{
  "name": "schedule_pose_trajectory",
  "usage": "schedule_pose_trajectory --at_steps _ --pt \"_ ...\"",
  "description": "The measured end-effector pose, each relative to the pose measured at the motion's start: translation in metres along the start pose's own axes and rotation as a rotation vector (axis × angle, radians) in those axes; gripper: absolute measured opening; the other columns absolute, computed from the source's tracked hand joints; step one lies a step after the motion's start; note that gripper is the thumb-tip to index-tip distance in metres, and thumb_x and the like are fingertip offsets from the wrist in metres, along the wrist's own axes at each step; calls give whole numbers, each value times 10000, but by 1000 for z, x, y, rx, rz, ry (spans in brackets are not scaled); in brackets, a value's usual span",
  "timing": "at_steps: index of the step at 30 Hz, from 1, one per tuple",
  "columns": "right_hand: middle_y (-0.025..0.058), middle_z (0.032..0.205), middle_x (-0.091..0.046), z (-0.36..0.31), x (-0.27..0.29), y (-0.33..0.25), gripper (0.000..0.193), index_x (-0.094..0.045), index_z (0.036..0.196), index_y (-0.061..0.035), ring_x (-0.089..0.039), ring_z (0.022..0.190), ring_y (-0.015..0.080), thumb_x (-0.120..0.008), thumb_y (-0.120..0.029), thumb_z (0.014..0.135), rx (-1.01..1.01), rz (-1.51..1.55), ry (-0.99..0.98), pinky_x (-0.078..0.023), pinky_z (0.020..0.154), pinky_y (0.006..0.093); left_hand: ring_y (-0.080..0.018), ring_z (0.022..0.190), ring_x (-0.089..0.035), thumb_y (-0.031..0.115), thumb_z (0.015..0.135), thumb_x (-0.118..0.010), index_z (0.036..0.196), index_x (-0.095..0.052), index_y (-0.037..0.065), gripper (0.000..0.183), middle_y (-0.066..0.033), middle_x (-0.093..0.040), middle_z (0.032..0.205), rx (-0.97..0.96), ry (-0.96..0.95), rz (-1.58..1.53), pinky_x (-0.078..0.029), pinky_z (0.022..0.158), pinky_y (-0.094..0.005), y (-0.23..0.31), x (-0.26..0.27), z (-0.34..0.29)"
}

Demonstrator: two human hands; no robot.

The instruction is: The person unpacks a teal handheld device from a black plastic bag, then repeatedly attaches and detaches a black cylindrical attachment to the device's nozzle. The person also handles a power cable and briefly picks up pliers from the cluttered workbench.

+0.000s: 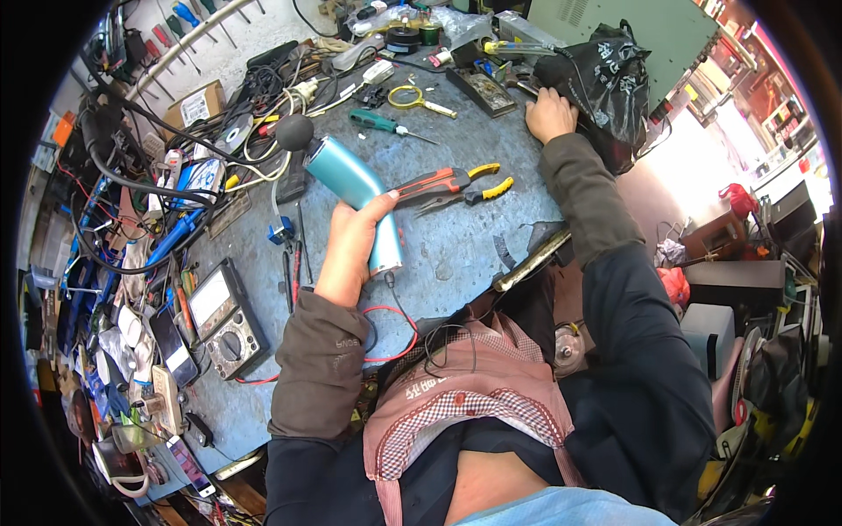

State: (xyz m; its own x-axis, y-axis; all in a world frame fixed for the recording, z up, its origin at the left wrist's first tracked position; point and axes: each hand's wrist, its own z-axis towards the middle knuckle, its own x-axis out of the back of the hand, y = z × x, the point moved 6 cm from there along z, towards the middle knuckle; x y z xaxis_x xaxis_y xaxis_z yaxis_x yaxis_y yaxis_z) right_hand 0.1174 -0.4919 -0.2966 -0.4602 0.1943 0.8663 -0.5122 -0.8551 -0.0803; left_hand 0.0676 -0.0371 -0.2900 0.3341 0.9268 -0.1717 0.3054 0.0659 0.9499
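A teal, bent massage gun [351,175] with a black ball at its far end is gripped by my left hand [353,230]. A dark cable end hangs by its lower end. Just beyond my left thumb are an orange and grey utility knife [430,183] and pliers with yellow and black handles [488,191]. At the far right, my right hand [553,116] reaches to the edge of a black plastic bag [610,88]. Its fingers are curled, and whatever they hold is hidden.
A green screwdriver [377,121], a yellow-rimmed magnifying glass [421,100] and a dark rectangular tray [482,92] lie on the blue worktop [474,237]. A multimeter [226,323] with leads stands at the left, among piled cables and tools. A broken strip [531,261] sticks out at the front edge.
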Motion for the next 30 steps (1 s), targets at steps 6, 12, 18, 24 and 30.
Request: schedule_pose_trajectory --at_steps 6,12,18,24,30 --pt "194 1349 -684 30 -19 0 466 -748 1248 -58 -623 1266 427 -587 -430 1019 -52 -155 -43 -413 1098 621 -209 647 -692 328 931 -819 1184 -584 0 476 -112 -669 850 9 2 12 -607 552 -363 1 -1 2" --pt "194 1272 -723 18 -4 -15 467 -787 1191 -70 -656 1220 403 -587 -449 1007 -37 -236 -71 -483 1024 610 -208 641 -689 331 929 -821 1185 -580 2 482 -114 -671 845 17 -13 22 -606 547 -361 0 -1 4" --pt "257 1386 -696 2 29 -7 447 -708 1334 -2 -677 1302 408 -525 -264 1022 -286 8 -395 -551 1062 494 -209 642 -692 331 927 -820 1185 -580 -2 484 -116 -672 846 9 -14 36 -606 543 -358 1 -2 4" --pt "318 1205 -745 -43 41 8 364 -705 1190 30 -725 1163 469 -497 -206 1006 -287 53 -276 -573 989 551 -207 643 -693 329 927 -816 1191 -580 -7 488 -115 -671 847 9 -29 43 -608 544 -360 2 -2 5" --pt "295 1117 -755 -120 84 -9 308 -669 1166 14 -742 1058 476 -530 -209 1007 -143 48 -312 -581 918 562 -206 636 -690 322 926 -815 1185 -579 -12 484 -113 -667 845 -4 -31 29 -607 541 -362 0 -2 5"
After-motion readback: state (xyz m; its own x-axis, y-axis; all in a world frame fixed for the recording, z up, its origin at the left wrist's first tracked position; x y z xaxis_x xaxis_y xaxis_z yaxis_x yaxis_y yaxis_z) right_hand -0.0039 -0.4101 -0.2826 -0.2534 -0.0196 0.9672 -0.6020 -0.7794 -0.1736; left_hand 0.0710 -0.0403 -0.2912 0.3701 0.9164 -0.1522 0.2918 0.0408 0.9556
